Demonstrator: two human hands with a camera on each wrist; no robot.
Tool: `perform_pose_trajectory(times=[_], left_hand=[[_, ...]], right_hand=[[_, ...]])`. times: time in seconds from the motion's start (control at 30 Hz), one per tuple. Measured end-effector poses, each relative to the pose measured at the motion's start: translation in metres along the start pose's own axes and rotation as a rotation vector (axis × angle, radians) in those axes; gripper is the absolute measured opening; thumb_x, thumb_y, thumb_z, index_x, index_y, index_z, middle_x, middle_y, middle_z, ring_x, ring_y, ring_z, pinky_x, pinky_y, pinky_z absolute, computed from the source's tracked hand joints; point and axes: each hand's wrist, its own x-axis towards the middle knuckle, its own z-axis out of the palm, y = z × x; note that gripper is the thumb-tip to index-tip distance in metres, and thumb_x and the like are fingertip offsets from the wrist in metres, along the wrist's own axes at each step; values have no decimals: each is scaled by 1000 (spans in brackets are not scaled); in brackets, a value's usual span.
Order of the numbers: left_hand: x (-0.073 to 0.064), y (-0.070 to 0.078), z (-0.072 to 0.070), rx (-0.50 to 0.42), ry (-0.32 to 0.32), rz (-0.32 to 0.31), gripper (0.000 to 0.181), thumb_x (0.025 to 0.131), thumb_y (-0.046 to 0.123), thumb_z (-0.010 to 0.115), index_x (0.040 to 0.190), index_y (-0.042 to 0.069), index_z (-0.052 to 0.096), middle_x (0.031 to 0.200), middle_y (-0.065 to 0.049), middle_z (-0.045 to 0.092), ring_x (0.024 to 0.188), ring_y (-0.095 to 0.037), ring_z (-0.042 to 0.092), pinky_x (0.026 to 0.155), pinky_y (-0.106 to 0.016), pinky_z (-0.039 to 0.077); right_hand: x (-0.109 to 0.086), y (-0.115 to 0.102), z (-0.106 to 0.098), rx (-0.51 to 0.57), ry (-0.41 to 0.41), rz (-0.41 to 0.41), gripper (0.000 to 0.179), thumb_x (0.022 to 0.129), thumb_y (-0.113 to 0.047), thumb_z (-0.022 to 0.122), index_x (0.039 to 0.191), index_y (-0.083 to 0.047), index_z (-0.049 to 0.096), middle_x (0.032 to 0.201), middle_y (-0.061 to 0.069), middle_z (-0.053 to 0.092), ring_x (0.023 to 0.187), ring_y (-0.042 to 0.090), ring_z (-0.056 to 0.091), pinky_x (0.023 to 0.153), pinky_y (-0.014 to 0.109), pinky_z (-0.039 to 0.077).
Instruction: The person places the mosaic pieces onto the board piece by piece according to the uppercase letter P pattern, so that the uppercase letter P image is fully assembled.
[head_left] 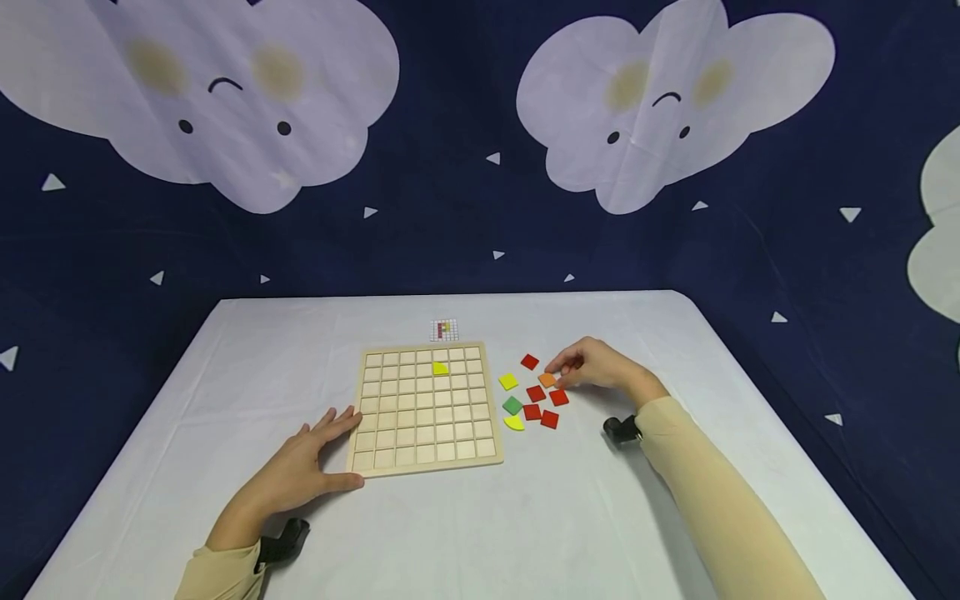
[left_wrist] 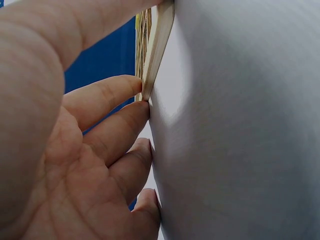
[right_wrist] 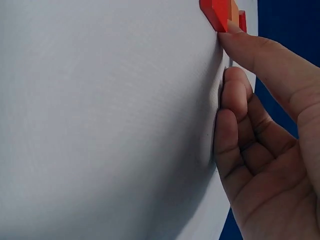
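A wooden grid board (head_left: 425,471) lies on the white table, with one yellow quarter-round tile (head_left: 440,369) in an upper cell. At the board's left side, my left hand (head_left: 300,468) spreads its fingers and thumb against the edge; the left wrist view shows fingertips touching the board's rim (left_wrist: 159,55). To the right of the board, my right hand (head_left: 600,367) pinches an orange square tile (head_left: 547,380) between thumb and forefinger, low over the table. In the right wrist view the orange tile (right_wrist: 233,12) is partly hidden behind a red tile (right_wrist: 212,12) near the thumb tip.
Several red square tiles (head_left: 532,412) lie around the orange one, with a yellow square (head_left: 508,382), a green square (head_left: 512,406) and another yellow quarter-round (head_left: 514,423). A small printed pattern card (head_left: 444,330) sits behind the board. A dark cloud-patterned cloth (head_left: 442,242) hangs behind the table.
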Motion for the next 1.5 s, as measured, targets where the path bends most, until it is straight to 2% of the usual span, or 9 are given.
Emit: perform_pose_trajectory(times=[0.27, 0.43, 0.6, 0.8, 1.1, 1.33, 1.5], left_hand=[[0, 0, 0, -1, 1, 0, 99, 75, 40, 97, 157, 4, 54, 168, -22, 44, 160, -54, 29, 125, -81, 20], [0, 0, 0, -2, -3, -3, 99, 75, 40, 97, 157, 4, 54, 168, -22, 44, 160, -54, 28, 125, -80, 20], [0, 0, 0, 3, -3, -7, 99, 76, 40, 97, 157, 4, 53, 168, -22, 43, 160, -54, 28, 125, -80, 20], [0, 0, 0, -5, -10, -7, 99, 76, 40, 97, 158, 4, 53, 169, -21, 43, 160, -54, 28, 125, -80, 19], [0, -1, 0, 8, -8, -6, 100, 76, 41, 96, 158, 4, 52, 169, -21, 42, 160, -54, 28, 125, -81, 20], [0, -2, 0, 7, -6, -14, 100, 76, 41, 97, 158, 4, 53, 169, -20, 43, 160, -53, 28, 126, -79, 19], [0, -2, -1, 3, -6, -9, 99, 76, 40, 97, 157, 3, 53, 169, -20, 43, 160, -53, 28, 127, -78, 19]], right_hand=[[-1, -7, 1, -78, 17, -52, 20, 88, -9, 87, 108, -9, 84, 81, -1, 69, 79, 13, 59, 72, 21, 50], [0, -8, 1, -89, 34, -38, 17, 86, -10, 88, 103, -9, 84, 81, -2, 71, 78, 14, 61, 72, 21, 53], [3, -9, 3, -44, 53, 5, 18, 84, -11, 88, 100, -9, 82, 84, 0, 75, 77, 14, 65, 71, 23, 55], [10, -13, 4, -15, 86, -9, 18, 86, -11, 85, 103, -6, 81, 88, 2, 77, 79, 15, 67, 73, 23, 58], [26, -46, 11, -15, 124, -101, 21, 84, -12, 83, 104, -7, 78, 92, 3, 78, 84, 17, 70, 82, 28, 61], [47, -74, 24, -26, 139, -195, 23, 84, -12, 83, 105, -6, 77, 98, 5, 77, 88, 17, 69, 83, 30, 61], [60, -92, 36, -26, 138, -208, 24, 84, -14, 83, 106, -8, 77, 103, 5, 77, 96, 21, 71, 95, 39, 62]])
